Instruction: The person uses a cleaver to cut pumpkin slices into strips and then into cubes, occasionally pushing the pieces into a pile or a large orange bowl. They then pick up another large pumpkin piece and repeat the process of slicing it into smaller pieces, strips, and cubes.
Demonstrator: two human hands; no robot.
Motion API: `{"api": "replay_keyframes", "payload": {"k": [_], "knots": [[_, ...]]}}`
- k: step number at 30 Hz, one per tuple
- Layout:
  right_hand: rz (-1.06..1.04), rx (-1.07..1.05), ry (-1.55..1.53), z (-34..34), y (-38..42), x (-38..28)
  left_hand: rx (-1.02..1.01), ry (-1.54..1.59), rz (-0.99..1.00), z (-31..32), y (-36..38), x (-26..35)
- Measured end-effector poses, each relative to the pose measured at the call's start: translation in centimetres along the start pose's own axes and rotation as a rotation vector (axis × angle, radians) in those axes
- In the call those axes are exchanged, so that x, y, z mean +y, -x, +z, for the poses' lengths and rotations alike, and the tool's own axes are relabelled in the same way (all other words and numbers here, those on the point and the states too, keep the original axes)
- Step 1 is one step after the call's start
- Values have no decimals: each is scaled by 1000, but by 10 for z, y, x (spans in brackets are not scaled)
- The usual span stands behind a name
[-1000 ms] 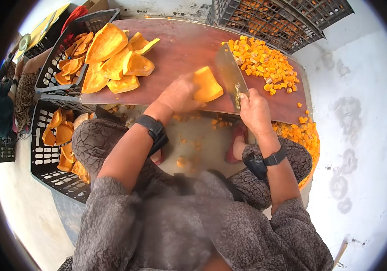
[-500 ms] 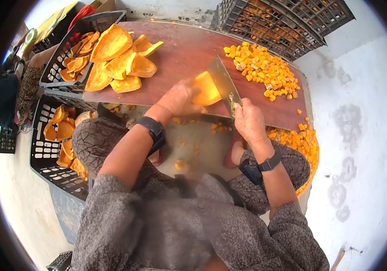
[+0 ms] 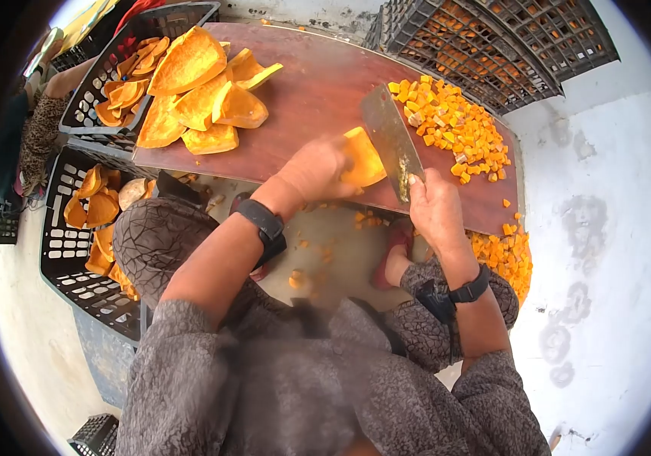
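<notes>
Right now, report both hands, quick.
Left hand: blurred, on the orange squash piece; grip unclear.
Right hand: closed around the handle end of the cleaver.

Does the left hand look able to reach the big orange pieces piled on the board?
Probably yes: only bare board seems to lie between the left hand and that pile, but it would likely have to release the slab beside the cleaver first.

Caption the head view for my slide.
Left hand on squash piece, right hand gripping cleaver, cubes heaped on the board.
</notes>
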State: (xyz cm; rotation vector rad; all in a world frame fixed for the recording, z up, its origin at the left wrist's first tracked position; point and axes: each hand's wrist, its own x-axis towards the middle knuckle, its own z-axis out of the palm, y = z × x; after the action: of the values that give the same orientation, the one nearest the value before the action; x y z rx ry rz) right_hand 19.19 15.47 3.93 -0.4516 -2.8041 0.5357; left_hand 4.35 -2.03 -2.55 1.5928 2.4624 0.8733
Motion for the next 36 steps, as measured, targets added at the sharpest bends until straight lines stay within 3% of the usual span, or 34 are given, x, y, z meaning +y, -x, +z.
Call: {"api": "replay_keyframes", "payload": {"k": [16,26,32,34,36], "knots": [[-67,-127,255,0,-4,-1,6,-110,91,5,2,-7],[-16,-200,227,-10,-18,-6,-40,-59,88,6,4,-9],[-42,-154,147,-21,-27,8,-51,-62,54,2,0,-5],[45,-105,80,-24,-29,8,-82,-58,41,7,-1,-8],[36,-101,72,-26,-29,8,143,-6,184,23,-2,-13]]}}
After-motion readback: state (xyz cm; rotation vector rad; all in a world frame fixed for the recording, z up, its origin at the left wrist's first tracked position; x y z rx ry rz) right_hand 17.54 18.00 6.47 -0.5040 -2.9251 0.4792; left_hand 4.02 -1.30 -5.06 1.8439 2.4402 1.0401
